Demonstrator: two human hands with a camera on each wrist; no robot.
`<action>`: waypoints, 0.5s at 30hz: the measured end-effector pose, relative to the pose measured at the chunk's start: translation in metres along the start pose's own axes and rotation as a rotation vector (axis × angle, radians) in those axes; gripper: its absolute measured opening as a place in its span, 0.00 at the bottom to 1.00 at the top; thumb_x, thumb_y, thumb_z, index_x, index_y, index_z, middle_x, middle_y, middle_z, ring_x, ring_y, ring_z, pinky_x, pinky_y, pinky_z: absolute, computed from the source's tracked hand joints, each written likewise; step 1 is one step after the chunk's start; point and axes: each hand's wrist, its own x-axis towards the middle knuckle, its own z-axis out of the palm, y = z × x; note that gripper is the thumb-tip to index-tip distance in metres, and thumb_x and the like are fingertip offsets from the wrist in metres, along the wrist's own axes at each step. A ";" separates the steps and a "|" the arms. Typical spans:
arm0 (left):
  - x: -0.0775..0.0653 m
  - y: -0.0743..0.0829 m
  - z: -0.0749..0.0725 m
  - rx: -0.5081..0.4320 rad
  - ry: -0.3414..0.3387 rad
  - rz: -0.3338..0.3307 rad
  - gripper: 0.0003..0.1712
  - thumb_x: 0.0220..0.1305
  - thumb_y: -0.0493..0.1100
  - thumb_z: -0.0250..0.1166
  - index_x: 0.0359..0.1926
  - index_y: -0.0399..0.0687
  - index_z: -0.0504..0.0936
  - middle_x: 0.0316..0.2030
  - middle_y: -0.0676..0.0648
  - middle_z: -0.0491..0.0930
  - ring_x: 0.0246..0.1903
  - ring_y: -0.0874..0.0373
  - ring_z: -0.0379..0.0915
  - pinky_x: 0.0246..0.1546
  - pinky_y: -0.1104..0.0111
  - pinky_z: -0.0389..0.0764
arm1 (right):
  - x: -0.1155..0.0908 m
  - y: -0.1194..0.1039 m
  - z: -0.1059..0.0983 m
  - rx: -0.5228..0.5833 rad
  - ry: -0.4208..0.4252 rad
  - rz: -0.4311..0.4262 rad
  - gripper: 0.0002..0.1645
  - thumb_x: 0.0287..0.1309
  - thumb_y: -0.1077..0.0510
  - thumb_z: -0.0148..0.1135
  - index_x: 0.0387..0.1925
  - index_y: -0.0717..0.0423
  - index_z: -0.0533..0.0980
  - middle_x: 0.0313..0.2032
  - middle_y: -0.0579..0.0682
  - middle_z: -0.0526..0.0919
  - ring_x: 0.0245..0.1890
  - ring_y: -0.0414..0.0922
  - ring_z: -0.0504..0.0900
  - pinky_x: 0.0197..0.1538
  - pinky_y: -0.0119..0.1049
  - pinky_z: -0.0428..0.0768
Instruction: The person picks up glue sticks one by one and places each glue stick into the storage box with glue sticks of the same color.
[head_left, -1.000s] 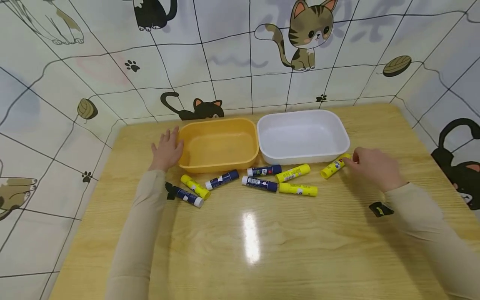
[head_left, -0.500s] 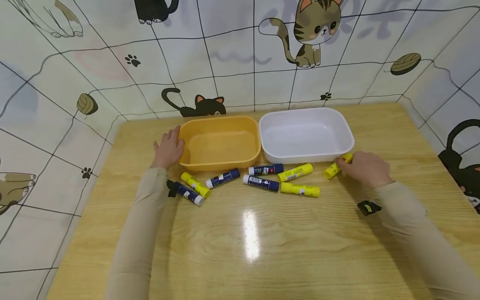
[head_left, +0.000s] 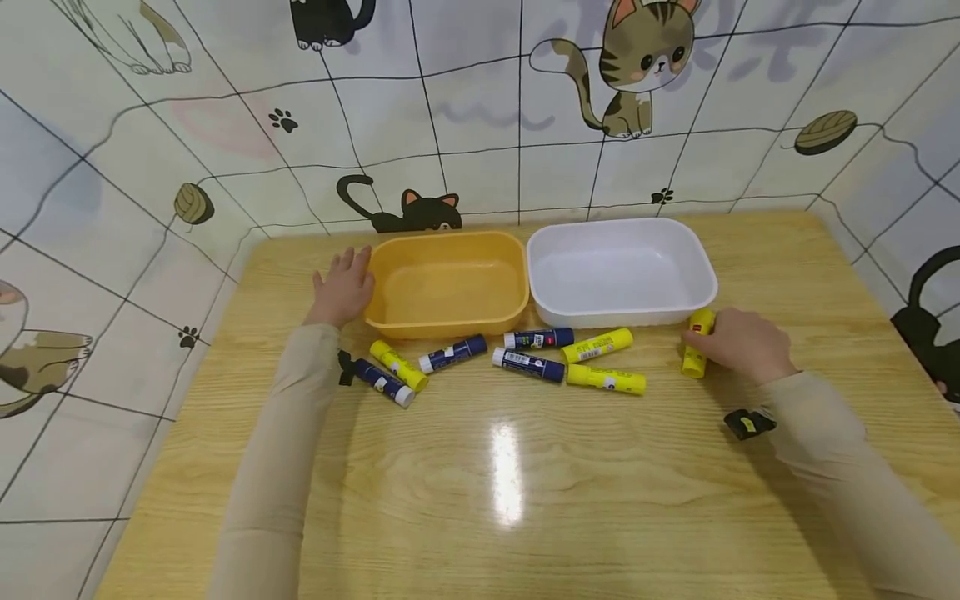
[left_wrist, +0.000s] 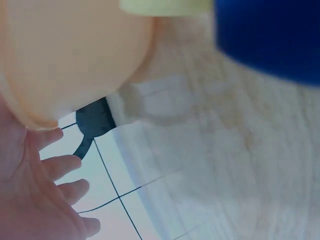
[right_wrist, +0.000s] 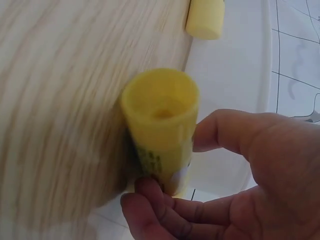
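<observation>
At the right end of the white tray (head_left: 622, 317), my right hand (head_left: 746, 343) pinches a yellow glue stick (head_left: 699, 343) between thumb and fingers. Its hollow end faces the camera in the right wrist view, with the hand (right_wrist: 280, 170) to the right of it. My left hand (head_left: 343, 287) rests with spread fingers against the left end of the yellow tray (head_left: 446, 327). In front of the trays lie navy glue sticks (head_left: 528, 365) with white ends and yellow glue sticks (head_left: 606, 379). Nearest the left forearm are a navy stick (head_left: 384, 383) and a yellow stick (head_left: 399, 365), side by side.
Both trays stand side by side near the back of the wooden table (head_left: 420, 483). Behind and at the sides rise white panels (head_left: 480, 108) printed with cats and grid lines. Black straps show at both wrists.
My right hand has taken hold of the yellow glue stick and turned it from slanted to nearly upright in the head view. The left hand stays at the yellow tray; the view shifts slightly.
</observation>
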 end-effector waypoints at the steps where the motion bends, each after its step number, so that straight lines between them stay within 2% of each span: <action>1: 0.000 0.001 0.001 0.014 0.005 0.002 0.33 0.75 0.46 0.34 0.76 0.43 0.44 0.73 0.32 0.41 0.71 0.34 0.31 0.63 0.35 0.31 | -0.001 0.000 0.000 -0.001 0.003 0.004 0.29 0.59 0.38 0.55 0.14 0.54 0.66 0.15 0.48 0.67 0.17 0.44 0.66 0.20 0.35 0.62; 5: -0.001 0.002 0.006 0.059 0.028 0.005 0.32 0.75 0.45 0.34 0.75 0.40 0.45 0.73 0.31 0.42 0.71 0.34 0.32 0.65 0.38 0.33 | -0.007 0.001 0.000 0.001 -0.014 0.010 0.29 0.59 0.38 0.56 0.13 0.53 0.66 0.15 0.47 0.66 0.16 0.44 0.65 0.20 0.34 0.61; 10: 0.001 0.000 0.009 0.056 0.044 0.011 0.31 0.75 0.43 0.34 0.74 0.36 0.47 0.72 0.30 0.44 0.71 0.35 0.33 0.66 0.41 0.35 | -0.014 0.001 0.000 0.021 -0.043 -0.009 0.29 0.60 0.38 0.56 0.15 0.54 0.67 0.16 0.47 0.67 0.18 0.44 0.66 0.21 0.35 0.61; 15: 0.006 -0.001 0.008 0.084 0.030 0.024 0.31 0.75 0.43 0.34 0.73 0.32 0.49 0.71 0.30 0.48 0.71 0.35 0.36 0.67 0.42 0.37 | -0.022 -0.001 -0.002 0.031 -0.045 -0.023 0.26 0.60 0.40 0.56 0.19 0.56 0.70 0.18 0.48 0.68 0.19 0.45 0.67 0.22 0.35 0.62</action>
